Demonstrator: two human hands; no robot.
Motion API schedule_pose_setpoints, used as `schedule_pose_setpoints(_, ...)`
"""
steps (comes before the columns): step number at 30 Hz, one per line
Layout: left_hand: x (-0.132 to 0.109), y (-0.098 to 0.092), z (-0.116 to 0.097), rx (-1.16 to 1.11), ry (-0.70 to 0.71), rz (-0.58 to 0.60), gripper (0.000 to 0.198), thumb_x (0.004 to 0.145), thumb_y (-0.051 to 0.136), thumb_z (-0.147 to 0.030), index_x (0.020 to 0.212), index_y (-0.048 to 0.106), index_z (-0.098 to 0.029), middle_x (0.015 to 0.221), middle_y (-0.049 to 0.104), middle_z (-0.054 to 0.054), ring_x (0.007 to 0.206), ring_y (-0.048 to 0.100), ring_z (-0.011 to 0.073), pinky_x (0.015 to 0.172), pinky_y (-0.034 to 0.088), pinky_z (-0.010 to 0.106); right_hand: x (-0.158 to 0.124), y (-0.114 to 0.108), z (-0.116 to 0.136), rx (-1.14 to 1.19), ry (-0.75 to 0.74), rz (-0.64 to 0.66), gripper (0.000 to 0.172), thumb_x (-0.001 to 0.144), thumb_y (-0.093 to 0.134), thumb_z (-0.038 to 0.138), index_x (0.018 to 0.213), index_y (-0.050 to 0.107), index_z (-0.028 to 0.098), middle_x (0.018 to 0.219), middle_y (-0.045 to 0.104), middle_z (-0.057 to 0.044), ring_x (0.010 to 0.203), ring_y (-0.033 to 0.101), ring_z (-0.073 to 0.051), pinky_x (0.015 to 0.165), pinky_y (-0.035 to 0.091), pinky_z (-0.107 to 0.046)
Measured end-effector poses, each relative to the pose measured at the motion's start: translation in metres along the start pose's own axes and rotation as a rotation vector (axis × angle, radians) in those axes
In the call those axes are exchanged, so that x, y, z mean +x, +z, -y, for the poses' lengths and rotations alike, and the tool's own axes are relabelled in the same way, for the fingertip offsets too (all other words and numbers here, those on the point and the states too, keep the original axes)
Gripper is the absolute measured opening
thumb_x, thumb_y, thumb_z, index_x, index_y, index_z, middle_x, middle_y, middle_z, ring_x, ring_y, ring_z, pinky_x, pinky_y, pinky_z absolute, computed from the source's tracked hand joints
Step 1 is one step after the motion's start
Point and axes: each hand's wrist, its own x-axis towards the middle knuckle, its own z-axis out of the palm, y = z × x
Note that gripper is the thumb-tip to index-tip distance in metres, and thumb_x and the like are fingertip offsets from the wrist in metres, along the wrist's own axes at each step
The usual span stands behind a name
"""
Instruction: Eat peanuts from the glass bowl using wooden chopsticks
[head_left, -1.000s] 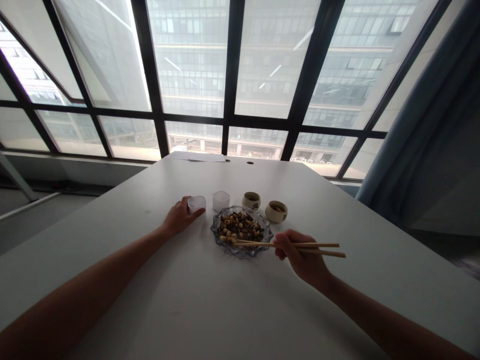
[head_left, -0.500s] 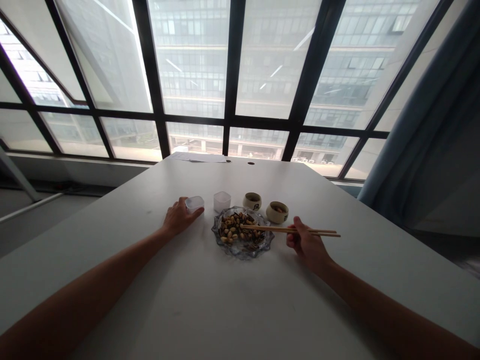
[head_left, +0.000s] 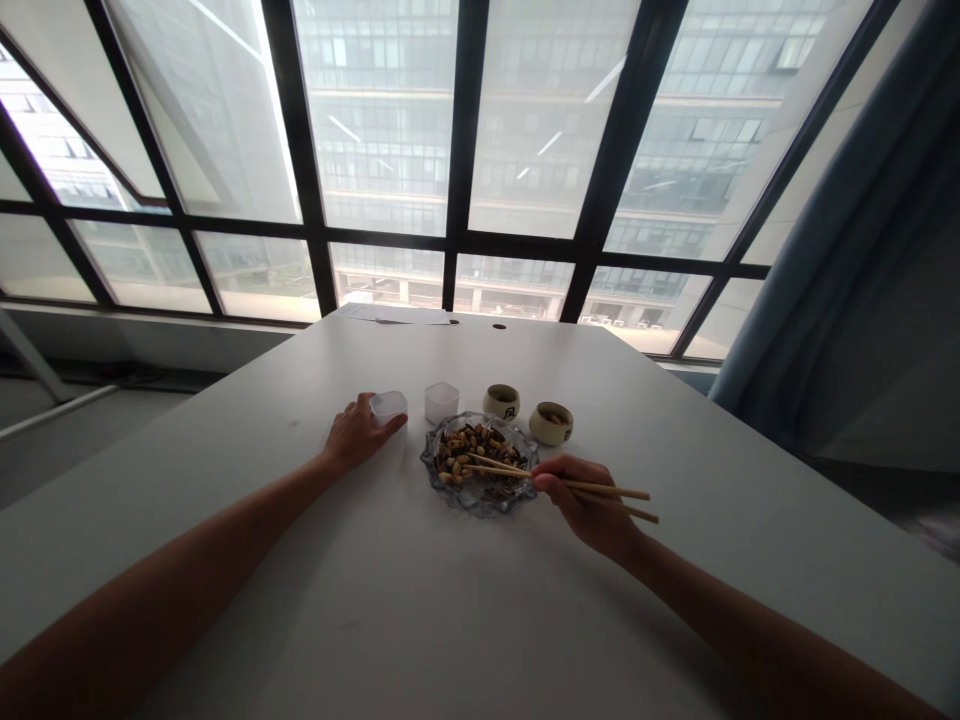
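My left hand (head_left: 361, 432) is closed around the side of a small translucent plastic cup (head_left: 388, 406) on the table. In my right hand (head_left: 585, 498) is a pair of wooden chopsticks (head_left: 607, 489), held at a slant to the left. Their tips reach into the nuts and seeds (head_left: 474, 446) heaped in a clear glass bowl (head_left: 484, 507) with a scalloped rim. Whether the tips grip a nut is too small to tell. Behind the bowl stands a second translucent cup (head_left: 442, 402).
Two small cream pots with dark characters stand behind the bowl: one pot (head_left: 500, 401), and another pot (head_left: 551, 425) with something brownish inside. Papers (head_left: 394, 314) lie at the far edge of the white table (head_left: 420, 610). A blue-grey curtain (head_left: 817, 250) hangs on the right.
My right hand has moved left and nearer to me, toward the bowl. The chopsticks now slant more, with their tips spread apart among the nuts. My left hand stays on the cup.
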Motion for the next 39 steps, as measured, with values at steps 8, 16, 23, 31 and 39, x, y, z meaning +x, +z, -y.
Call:
schedule_pose_setpoints(8,0.001,0.001,0.000,0.020,0.003,0.001,0.073,0.083,0.056,-0.067,0.132,0.048,-0.014,0.114,0.067,0.019,0.114,0.063,0.0361,0.093,0.047,0.043,-0.001,0.005,-0.001,0.064,0.025,0.023,0.039,0.086,0.066,0.055,0.069,0.072,0.021,0.051,0.061,-0.002,0.047,0.054,-0.014,0.045,0.042,-0.025)
schedule_pose_setpoints(16,0.000,-0.001,0.002,-0.037,0.025,-0.029,0.078,0.081,0.062,-0.062,0.137,0.043,-0.012,0.128,0.061,0.021,0.121,0.059,0.0366,0.099,0.045,0.046,0.003,0.010,-0.016,0.355,0.315,-0.169,0.046,0.078,0.071,0.063,0.067,0.067,0.018,0.052,0.062,-0.002,0.042,0.049,-0.011,0.039,0.038,-0.023)
schedule_pose_setpoints(23,0.001,-0.022,-0.029,0.028,0.425,-0.166,0.071,0.084,0.060,-0.058,0.139,0.043,-0.017,0.141,0.055,0.018,0.132,0.048,0.0346,0.113,0.030,0.050,0.018,-0.006,-0.036,0.609,0.552,-0.367,0.055,0.059,0.083,0.068,0.068,0.066,0.016,0.050,0.060,-0.001,0.041,0.048,-0.008,0.037,0.037,-0.020)
schedule_pose_setpoints(31,0.038,0.002,-0.092,0.175,0.278,0.217,0.080,0.083,0.060,-0.056,0.144,0.037,-0.011,0.127,0.065,0.020,0.122,0.059,0.0363,0.107,0.034,0.051,0.006,-0.010,-0.030,0.380,0.295,-0.270,0.050,0.078,0.071,0.065,0.068,0.067,0.017,0.052,0.063,-0.002,0.039,0.051,-0.010,0.037,0.039,-0.021)
schedule_pose_setpoints(39,0.038,-0.001,-0.096,0.141,0.710,-0.020,0.069,0.076,0.068,-0.022,0.140,0.043,-0.019,0.133,0.062,0.014,0.120,0.057,0.0323,0.101,0.044,0.047,0.004,-0.019,-0.018,0.208,0.108,-0.302,0.041,0.088,0.066,0.055,0.069,0.067,0.018,0.054,0.066,-0.003,0.042,0.055,-0.011,0.040,0.044,-0.022)
